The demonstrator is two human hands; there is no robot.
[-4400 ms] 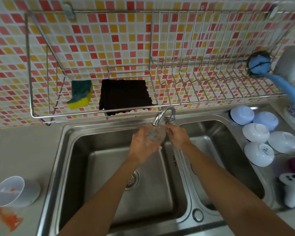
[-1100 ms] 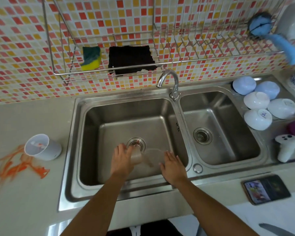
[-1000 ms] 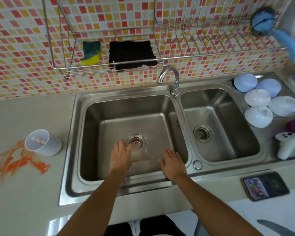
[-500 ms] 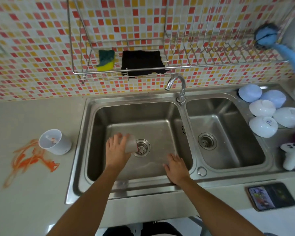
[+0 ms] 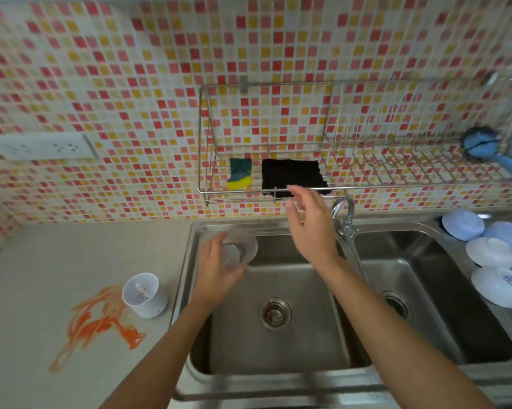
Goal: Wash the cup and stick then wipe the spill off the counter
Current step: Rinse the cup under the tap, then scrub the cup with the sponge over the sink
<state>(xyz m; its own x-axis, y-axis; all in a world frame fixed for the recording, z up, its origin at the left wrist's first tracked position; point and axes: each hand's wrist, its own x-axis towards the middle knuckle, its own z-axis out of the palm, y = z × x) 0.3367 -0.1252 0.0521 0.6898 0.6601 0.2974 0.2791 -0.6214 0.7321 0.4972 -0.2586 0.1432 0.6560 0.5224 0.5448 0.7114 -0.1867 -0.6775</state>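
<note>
The left hand [image 5: 219, 273] grips a clear cup [image 5: 239, 248] at the back-left corner of the left sink basin [image 5: 278, 343], fingers curled round its wall, the cup tipped so its mouth faces up and towards the camera (it is see-through and blurred, so its exact tilt is hard to judge). The right hand [image 5: 310, 228] is up in the air over the basin, fingers straight and loosely spread, holding nothing, with its fingertips in front of the lower rail of the wire rack [image 5: 349, 184]. Just behind those fingertips a black cloth [image 5: 290, 175] lies on the rack, and a yellow-and-green sponge [image 5: 240, 174] sits beside it to the left. The faucet [image 5: 344, 212] stands just right of the raised hand, between the two basins.

Out on the counter [image 5: 42, 276], left of the sink, a white cup [image 5: 144, 295] lies tipped with its open mouth up-left; something small shows inside it, too small to name. An orange spill [image 5: 101, 323] is smeared on the counter, reaching up against that white cup. White and pale blue bowls [image 5: 491, 261] sit upside down right of the sink.
</note>
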